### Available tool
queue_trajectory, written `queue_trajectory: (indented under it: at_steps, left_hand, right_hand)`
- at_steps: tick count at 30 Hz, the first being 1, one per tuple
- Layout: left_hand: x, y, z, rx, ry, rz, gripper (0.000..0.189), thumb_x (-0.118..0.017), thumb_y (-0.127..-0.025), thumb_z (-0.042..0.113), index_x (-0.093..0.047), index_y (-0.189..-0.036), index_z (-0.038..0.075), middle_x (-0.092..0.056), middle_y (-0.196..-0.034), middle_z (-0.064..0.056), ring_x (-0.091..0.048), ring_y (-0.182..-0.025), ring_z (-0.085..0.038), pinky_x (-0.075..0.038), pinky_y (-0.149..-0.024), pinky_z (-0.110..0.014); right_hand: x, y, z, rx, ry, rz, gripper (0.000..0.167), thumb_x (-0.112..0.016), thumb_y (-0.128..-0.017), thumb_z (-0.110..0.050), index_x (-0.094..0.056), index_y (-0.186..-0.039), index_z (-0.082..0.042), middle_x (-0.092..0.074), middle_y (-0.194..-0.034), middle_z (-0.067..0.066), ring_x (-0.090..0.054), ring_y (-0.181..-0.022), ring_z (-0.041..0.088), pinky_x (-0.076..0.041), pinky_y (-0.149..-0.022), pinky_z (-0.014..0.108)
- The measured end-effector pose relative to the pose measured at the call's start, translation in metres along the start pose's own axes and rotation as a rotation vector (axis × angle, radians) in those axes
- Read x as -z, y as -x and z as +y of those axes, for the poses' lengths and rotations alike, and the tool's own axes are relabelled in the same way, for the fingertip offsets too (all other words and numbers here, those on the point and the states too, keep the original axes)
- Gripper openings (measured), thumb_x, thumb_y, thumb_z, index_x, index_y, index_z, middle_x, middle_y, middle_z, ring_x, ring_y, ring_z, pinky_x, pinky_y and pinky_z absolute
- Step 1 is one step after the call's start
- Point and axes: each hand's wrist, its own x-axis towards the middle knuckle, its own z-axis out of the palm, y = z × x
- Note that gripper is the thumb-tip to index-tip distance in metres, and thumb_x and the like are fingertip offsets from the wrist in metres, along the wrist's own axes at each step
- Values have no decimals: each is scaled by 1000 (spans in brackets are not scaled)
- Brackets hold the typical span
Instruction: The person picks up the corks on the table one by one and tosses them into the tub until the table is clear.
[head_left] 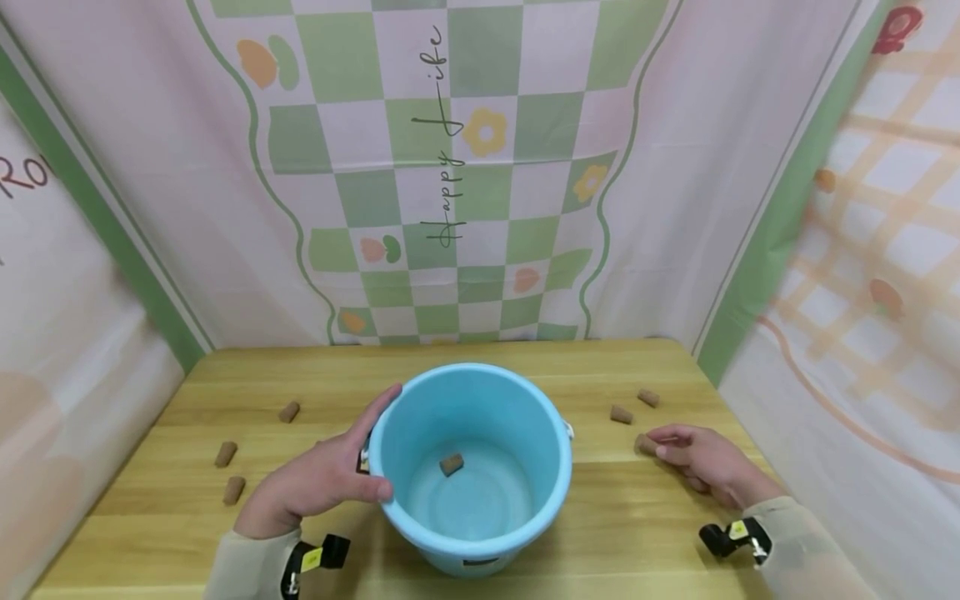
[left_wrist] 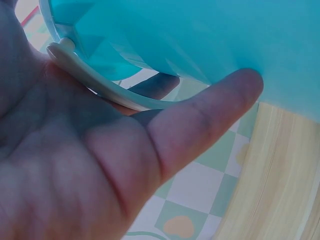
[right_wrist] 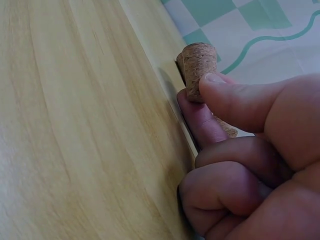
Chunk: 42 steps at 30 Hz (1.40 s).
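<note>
A light-blue bucket (head_left: 472, 533) stands on the wooden table with one cork (head_left: 452, 464) on its bottom. Against its left side rests my left hand (head_left: 330, 475), thumb and fingers spread along the rim and outer wall. In the left wrist view a straight finger presses the bucket wall (left_wrist: 290, 55), and the pale bucket handle (left_wrist: 95, 82) crosses by the palm. My right hand (head_left: 708, 462) pinches a tapered brown cork (right_wrist: 198, 67) between thumb and index finger, low over the table to the right of the bucket. Its other fingers are curled in.
Two corks (head_left: 621, 414) (head_left: 648, 397) lie behind the right hand. On the left lie three more: one cork toward the back (head_left: 289, 412), another cork (head_left: 226, 453) and a nearer cork (head_left: 234, 490). Patterned curtains (head_left: 480, 192) enclose the wooden table (head_left: 585, 533) behind and at both sides.
</note>
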Motion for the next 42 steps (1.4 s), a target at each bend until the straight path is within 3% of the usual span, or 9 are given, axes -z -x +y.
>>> queue_trajectory:
  at_steps: [11, 42]
  left_hand:
    - [-2, 0, 0, 25, 22, 12, 110, -79, -87, 28, 3, -161, 28, -31, -151, -27, -42, -126, -47, -46, -95, -49]
    - [-1, 0, 0, 17, 2, 14, 108, -79, -87, 30, 1, -160, 30, -31, -151, -26, -43, -126, -46, -47, -94, -47]
  right_hand:
    - [1, 1, 0, 1, -21, -26, 44, -66, -96, -14, -55, -133, 6, -66, -90, 12, -36, -46, 4, -34, -41, 21]
    - [1, 0, -1, -46, -51, -3, 45, -68, -95, -15, -56, -134, 4, -66, -91, 9, -36, -47, 5, -35, -42, 22]
